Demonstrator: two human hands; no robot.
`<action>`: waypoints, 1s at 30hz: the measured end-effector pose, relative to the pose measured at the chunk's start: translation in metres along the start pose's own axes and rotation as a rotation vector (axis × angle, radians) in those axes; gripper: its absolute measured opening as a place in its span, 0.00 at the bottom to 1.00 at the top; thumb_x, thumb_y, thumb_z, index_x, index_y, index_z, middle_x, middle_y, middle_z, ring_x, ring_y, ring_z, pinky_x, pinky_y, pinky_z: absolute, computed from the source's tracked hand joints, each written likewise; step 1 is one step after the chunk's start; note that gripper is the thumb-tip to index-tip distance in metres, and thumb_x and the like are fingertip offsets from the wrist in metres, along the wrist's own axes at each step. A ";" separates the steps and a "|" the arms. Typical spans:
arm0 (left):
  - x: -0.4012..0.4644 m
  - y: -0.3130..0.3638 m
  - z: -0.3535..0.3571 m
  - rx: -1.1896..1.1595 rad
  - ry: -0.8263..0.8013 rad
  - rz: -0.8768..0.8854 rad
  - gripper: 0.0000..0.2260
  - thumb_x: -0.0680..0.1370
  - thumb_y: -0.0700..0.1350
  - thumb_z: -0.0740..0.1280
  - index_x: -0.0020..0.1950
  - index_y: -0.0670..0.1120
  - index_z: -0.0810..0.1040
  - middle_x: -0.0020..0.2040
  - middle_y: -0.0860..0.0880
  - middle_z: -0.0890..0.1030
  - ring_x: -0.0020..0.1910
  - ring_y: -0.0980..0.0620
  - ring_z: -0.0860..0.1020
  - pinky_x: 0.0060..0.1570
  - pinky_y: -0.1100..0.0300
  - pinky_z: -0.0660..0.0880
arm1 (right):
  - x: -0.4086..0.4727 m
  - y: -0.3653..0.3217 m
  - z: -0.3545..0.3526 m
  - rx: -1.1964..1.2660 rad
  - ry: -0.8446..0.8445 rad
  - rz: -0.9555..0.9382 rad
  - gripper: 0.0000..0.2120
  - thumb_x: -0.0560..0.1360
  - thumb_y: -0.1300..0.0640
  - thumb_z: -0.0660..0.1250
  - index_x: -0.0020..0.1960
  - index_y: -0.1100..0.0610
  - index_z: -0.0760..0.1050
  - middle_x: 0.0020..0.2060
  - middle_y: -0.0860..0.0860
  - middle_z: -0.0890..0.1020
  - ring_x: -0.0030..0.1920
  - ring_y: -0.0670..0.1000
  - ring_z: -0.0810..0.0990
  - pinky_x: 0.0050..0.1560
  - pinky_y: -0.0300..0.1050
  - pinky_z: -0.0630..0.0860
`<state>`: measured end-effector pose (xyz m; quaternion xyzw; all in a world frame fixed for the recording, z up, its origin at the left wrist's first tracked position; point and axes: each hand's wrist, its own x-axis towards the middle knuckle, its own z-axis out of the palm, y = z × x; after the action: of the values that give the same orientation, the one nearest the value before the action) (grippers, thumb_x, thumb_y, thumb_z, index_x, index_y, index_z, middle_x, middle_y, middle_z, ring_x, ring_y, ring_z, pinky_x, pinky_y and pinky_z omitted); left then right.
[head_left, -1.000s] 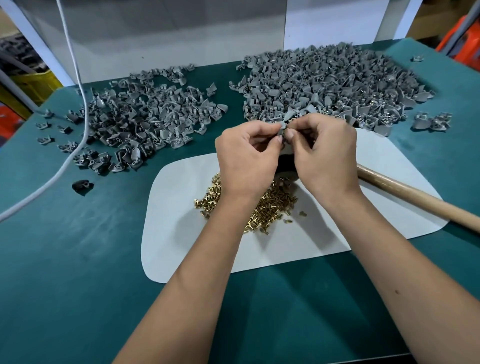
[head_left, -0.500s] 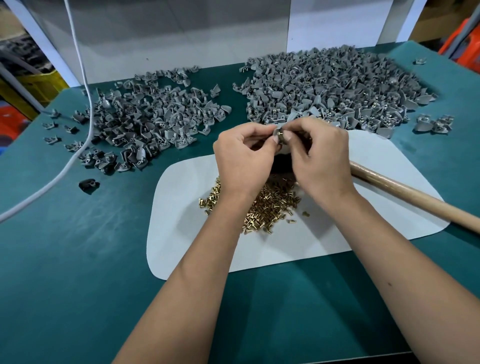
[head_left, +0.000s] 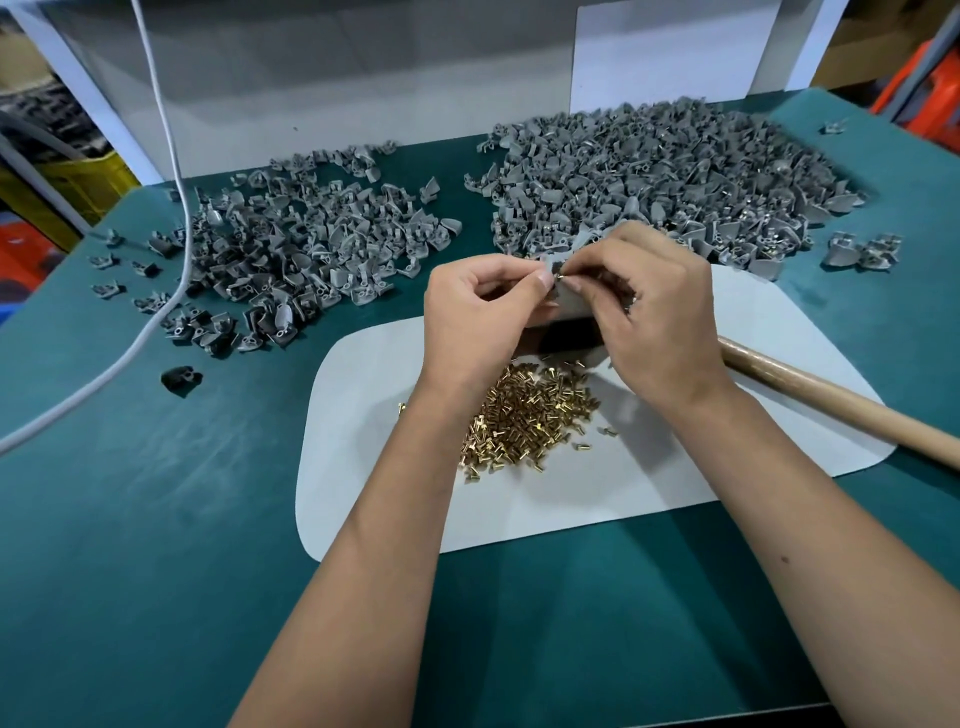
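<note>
Over the white mat (head_left: 363, 467): both hands meet, raised clear of the green table (head_left: 156, 519).
Left hand (head_left: 478, 312): thumb and forefinger pinch the left edge of one grey plastic piece (head_left: 569, 301); the other fingers curl under it.
Right hand (head_left: 660, 312): thumb and forefinger pinch a brass rivet (head_left: 561, 278) at the top corner of the piece; the remaining fingers are loosely bent behind.
Key relation: the rivet sits at the right fingertips, touching the piece just right of the left thumb tip. The right hand is the nearer one and does the feeding, while the left only steadies.
Rivet axis: too small to read for certain; it seems to point leftward into the piece.
Step in hand: probably seating the rivet in a hole of the piece. How far in it is cannot be told.
Rivet supply (head_left: 530, 421): a loose brass pile on the mat, below the wrists.
Dark block (head_left: 566, 335): directly under the hands, at the end of a wooden handle (head_left: 831, 400) that runs off to the right.
Grey heaps: a thinner one far left (head_left: 291, 249), a denser one far right (head_left: 649, 176), well apart from each other.
Cable (head_left: 171, 208): white, trailing across the left heap.
</note>
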<state>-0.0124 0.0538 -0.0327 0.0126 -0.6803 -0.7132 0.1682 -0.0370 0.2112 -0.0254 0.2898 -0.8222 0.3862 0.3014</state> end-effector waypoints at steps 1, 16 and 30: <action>0.000 0.001 -0.001 -0.025 -0.021 0.000 0.03 0.77 0.35 0.72 0.47 0.39 0.86 0.43 0.39 0.86 0.42 0.45 0.86 0.47 0.54 0.84 | 0.000 -0.001 0.000 0.008 0.006 0.018 0.03 0.77 0.64 0.72 0.49 0.62 0.83 0.45 0.53 0.82 0.47 0.50 0.79 0.51 0.35 0.74; 0.000 0.001 -0.007 -0.154 -0.166 0.026 0.15 0.73 0.28 0.73 0.60 0.35 0.82 0.44 0.38 0.86 0.44 0.46 0.85 0.48 0.56 0.83 | 0.001 -0.002 -0.003 0.089 0.008 0.104 0.03 0.77 0.60 0.71 0.48 0.59 0.83 0.43 0.50 0.83 0.46 0.49 0.80 0.49 0.37 0.74; -0.002 0.000 -0.004 -0.067 -0.117 0.000 0.15 0.71 0.28 0.76 0.57 0.32 0.82 0.47 0.34 0.86 0.45 0.42 0.85 0.50 0.52 0.84 | -0.004 -0.004 0.002 0.092 -0.027 0.166 0.02 0.76 0.63 0.70 0.46 0.60 0.82 0.39 0.50 0.81 0.39 0.50 0.80 0.42 0.47 0.78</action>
<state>-0.0090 0.0502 -0.0335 -0.0348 -0.6647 -0.7352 0.1284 -0.0324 0.2086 -0.0274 0.2393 -0.8288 0.4431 0.2438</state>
